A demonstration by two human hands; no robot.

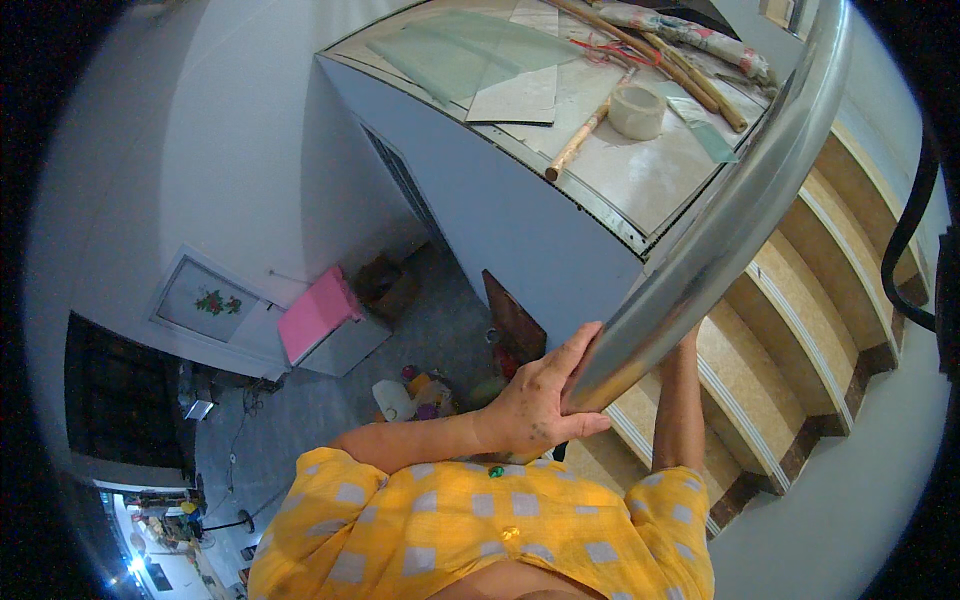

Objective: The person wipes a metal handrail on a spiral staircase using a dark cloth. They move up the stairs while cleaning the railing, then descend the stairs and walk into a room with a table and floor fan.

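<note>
A thick, shiny metal handrail (720,240) curves from the upper right down towards my chest. My left hand (536,394) grips its lower stretch, with the thumb on the near side and the index finger along the far side. On the other side of the rail, my right forearm (679,405) reaches up from a yellow checked sleeve. The rail hides most of my right hand, so its fingers and whatever they touch cannot be made out.
Tan stairs (795,300) with pale nosing strips climb on the right. Beyond the rail, a ledge (622,184) bears glass sheets (465,52), wooden poles (637,52) and a tape roll (636,112). On the floor below stand a pink-topped white cabinet (322,315) and a cardboard box (386,289).
</note>
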